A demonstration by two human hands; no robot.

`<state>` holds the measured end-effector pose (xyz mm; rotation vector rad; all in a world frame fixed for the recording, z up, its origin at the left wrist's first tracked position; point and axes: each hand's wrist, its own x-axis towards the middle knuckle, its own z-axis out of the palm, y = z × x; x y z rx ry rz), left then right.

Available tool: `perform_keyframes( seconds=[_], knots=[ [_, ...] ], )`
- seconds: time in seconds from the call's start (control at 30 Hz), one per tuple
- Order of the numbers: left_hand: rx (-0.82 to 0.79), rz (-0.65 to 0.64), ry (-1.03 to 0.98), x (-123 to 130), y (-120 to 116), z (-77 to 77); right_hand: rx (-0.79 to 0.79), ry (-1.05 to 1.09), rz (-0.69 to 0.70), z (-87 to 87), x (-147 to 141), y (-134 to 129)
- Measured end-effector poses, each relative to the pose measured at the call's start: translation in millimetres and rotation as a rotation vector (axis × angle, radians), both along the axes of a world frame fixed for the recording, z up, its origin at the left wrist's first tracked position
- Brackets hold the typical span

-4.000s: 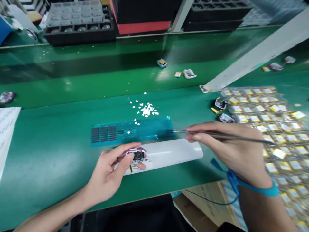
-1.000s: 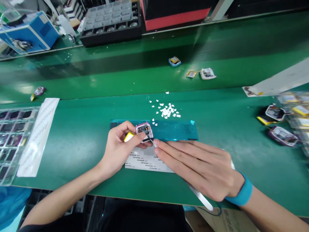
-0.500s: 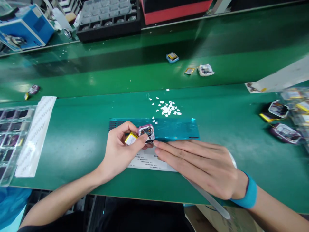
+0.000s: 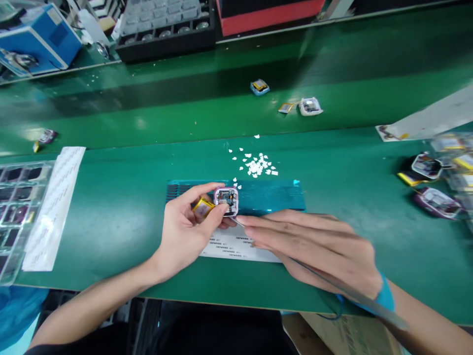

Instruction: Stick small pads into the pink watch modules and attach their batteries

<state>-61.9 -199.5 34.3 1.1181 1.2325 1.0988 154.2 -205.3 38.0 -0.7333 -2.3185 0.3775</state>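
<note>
Left hand grips the pink casing; right hand apparently pinches tweezers at it.

white label sheet print (too blurred)

Pink-rimmed casing with dark innards, yellow cell at its 9 o'clock — over a teal sheet striped with black. White flecks at 12 o'clock — green mat beneath. Blue wristband at 4 o'clock.
</note>
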Motion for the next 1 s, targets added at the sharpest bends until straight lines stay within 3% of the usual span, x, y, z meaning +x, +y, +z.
perform_keyframes(
  seconds=[0.13, 0.3, 0.7, 0.83, 1.0],
  knots=[
    [0.001, -0.013, -0.034, 0, -2, 2.5, -0.039, 0.049, -0.015, -3.0, 1, 0],
    [-0.011, -0.006, -0.042, 2, -4, 3.6, 0.042, -0.036, -0.01, -10.7, 5, -1],
    [-0.026, -0.03, -0.092, -4, 2, 3.5, 0.135, -0.051, 0.002, -6.4, 8, 3],
    [0.052, 0.043, -0.061, -19, 26, 0.7, 0.152, -0.029, -0.047, -2.6, 11, 2],
    [0.198, 0.262, 0.218, -68, 86, -38.7, 0.275, -0.035, -0.015, -10.0, 7, 8]
  ],
)
